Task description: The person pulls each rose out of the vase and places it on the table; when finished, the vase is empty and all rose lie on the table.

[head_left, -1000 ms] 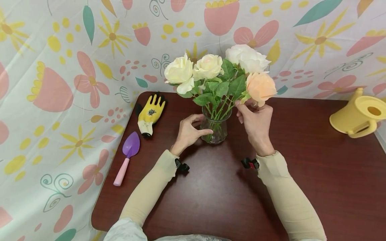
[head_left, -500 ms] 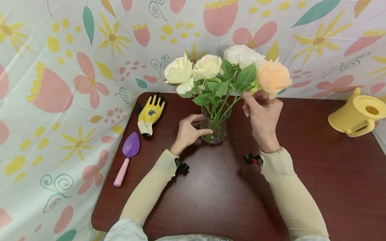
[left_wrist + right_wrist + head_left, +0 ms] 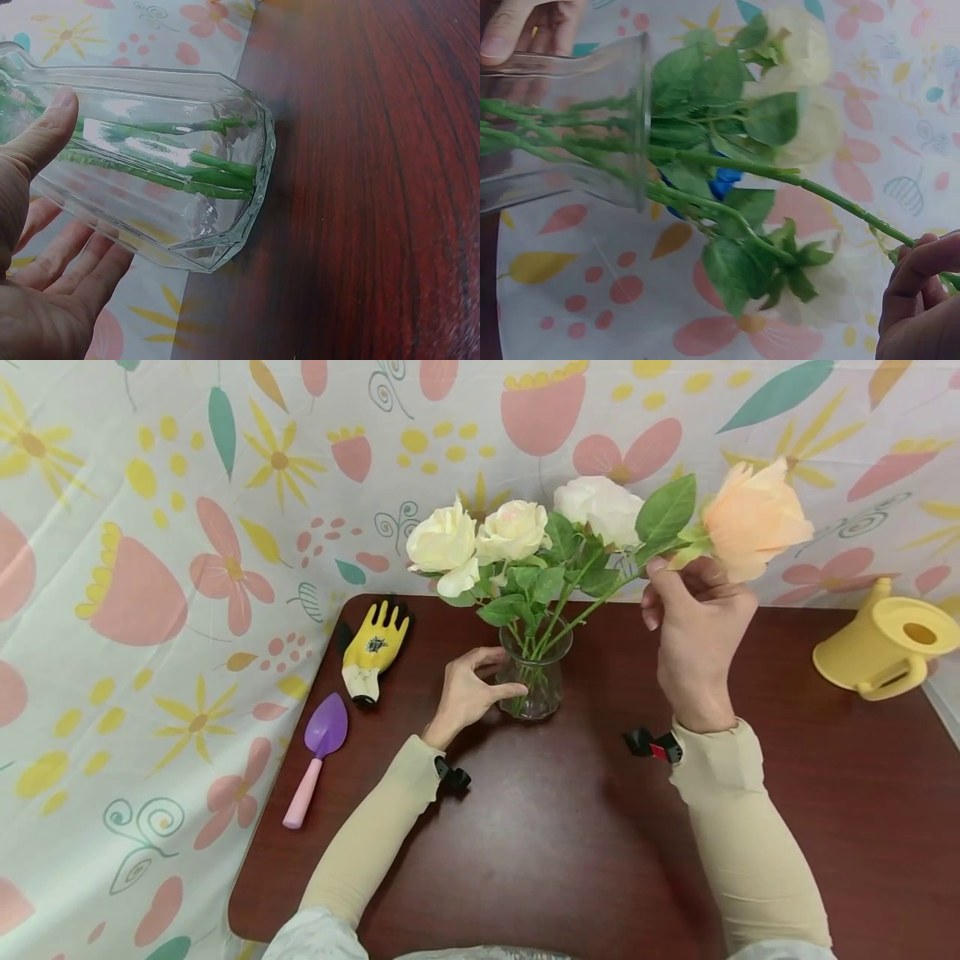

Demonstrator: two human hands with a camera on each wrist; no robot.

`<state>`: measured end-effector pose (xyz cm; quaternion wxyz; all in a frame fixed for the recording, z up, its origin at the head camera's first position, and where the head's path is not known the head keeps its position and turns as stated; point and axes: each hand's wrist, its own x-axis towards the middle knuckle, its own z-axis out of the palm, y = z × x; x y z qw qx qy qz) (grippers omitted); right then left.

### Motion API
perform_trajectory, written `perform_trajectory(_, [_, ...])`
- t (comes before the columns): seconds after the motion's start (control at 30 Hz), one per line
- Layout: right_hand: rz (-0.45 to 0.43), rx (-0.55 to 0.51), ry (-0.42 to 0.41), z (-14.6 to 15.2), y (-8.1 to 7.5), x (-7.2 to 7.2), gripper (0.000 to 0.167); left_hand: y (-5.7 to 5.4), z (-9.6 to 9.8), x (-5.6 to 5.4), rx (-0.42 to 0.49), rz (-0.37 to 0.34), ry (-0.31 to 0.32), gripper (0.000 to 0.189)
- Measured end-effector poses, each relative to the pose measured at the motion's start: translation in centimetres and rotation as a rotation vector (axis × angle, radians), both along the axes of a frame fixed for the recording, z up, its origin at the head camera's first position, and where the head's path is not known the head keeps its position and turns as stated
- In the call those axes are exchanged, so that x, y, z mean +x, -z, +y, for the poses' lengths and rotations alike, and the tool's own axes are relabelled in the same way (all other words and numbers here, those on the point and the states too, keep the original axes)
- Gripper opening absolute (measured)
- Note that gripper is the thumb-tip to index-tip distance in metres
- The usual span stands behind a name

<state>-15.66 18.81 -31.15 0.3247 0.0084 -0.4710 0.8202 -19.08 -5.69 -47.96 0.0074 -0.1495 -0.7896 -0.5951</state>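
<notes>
A clear glass vase [image 3: 542, 681] stands upright on the table, green stems inside reaching near its base in the left wrist view. My left hand [image 3: 468, 687] holds the vase from the left, thumb on the near side and fingers on the far side. With thumb and fingers, my right hand [image 3: 697, 627] pinches the stem of a peach rose [image 3: 757, 518] just below its bloom. That stem [image 3: 832, 196] slants out over the vase rim, its lower end still within the glass. Two cream roses [image 3: 442, 545] and a white rose [image 3: 600, 510] lean in the vase among green leaves [image 3: 517, 608].
On the left of the dark wooden table [image 3: 495, 860] lie a yellow glove [image 3: 375, 643] and a purple trowel [image 3: 326, 727] with a pink handle. A yellow watering can [image 3: 862, 652] stands at the right. Behind hangs a flower-patterned cloth [image 3: 247, 527]. Something blue [image 3: 724, 182] shows among the leaves.
My right hand has moved right and upward with the peach rose, drawing its bloom away from the white rose. The left hand has stayed on the vase.
</notes>
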Motion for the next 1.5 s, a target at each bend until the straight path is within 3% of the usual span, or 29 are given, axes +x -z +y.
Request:
perform_trajectory(0.5, [0.074,-0.189,0.093,2.7,-2.4,2.2,0.015,0.0,-0.1,0.0,0.005,0.005,-0.017,0.062])
perform_trajectory(0.73, [0.109,-0.148,0.138,5.1,-2.6,3.0,0.025,-0.1,0.0,-0.1,0.031,0.026,-0.011,0.062])
perform_trajectory(0.83, [0.088,-0.164,0.17,6.3,-2.2,3.2,0.021,-0.1,-0.1,0.1,0.016,0.014,-0.016,0.063])
perform_trajectory(0.93, [0.055,-0.097,0.212,7.9,-1.3,3.3,0.026,-0.1,-0.3,0.3,0.003,-0.002,-0.023,0.063])
perform_trajectory(1.03, [-0.021,-0.066,0.246,9.7,-0.4,3.2,0.026,-0.1,-0.4,0.5,0.0,-0.004,-0.021,0.063])
perform_trajectory(1.2, [-0.228,-0.007,0.299,13.1,1.1,3.3,0.016,-0.2,-0.4,0.4,-0.001,0.002,-0.013,0.063])
perform_trajectory(1.33, [-0.374,0.133,0.307,15.4,2.3,3.4,0.014,-0.1,-0.4,0.2,0.004,0.004,-0.016,0.063])
perform_trajectory(1.5, [-0.676,0.388,0.3,18.0,3.7,3.2,0.022,-0.1,-0.4,0.2,0.004,0.015,-0.022,0.063])
